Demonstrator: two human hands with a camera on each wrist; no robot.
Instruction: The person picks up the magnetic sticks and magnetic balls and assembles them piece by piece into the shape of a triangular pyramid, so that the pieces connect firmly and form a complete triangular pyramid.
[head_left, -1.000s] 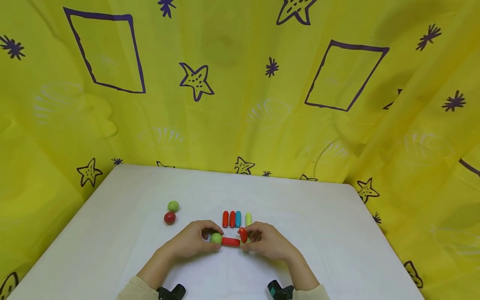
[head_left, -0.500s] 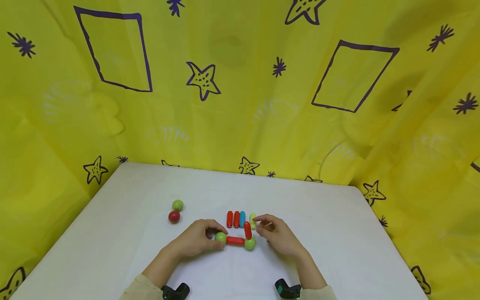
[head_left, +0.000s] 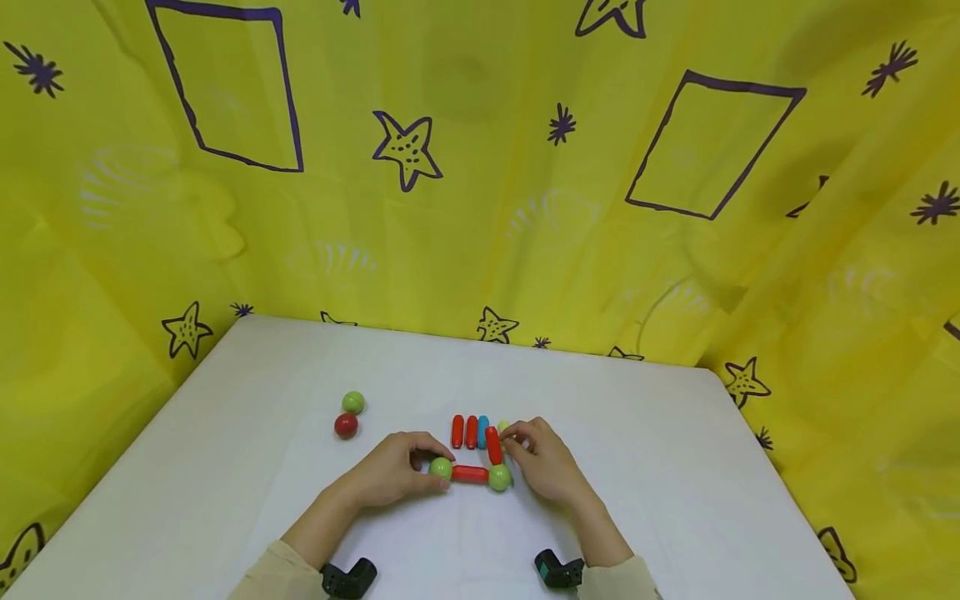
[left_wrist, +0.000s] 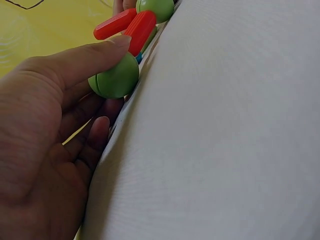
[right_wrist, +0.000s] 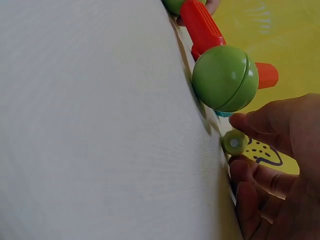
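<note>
My left hand (head_left: 401, 471) pinches a green ball (left_wrist: 117, 80) between thumb and fingers. A red stick (head_left: 471, 474) joins this ball to a second green ball (right_wrist: 222, 80) on the right. From that second ball another red stick (head_left: 493, 446) juts away from me. My right hand (head_left: 551, 462) is just beyond the right ball, thumb and fingertips closed about a yellow-green stick (right_wrist: 235, 142). In the head view, most of that stick is hidden behind the fingers and the red stick.
Behind the joined pieces, two red sticks (head_left: 464, 432) and a blue stick (head_left: 483, 431) lie side by side. Farther left on the white table (head_left: 637, 450) are a loose green ball (head_left: 353, 402) and a red ball (head_left: 346, 426). A yellow curtain (head_left: 480, 250) surrounds the table.
My right hand has let go of the right ball and its red stick, then moved back to the yellow-green stick. My left hand keeps its hold on the left ball.
</note>
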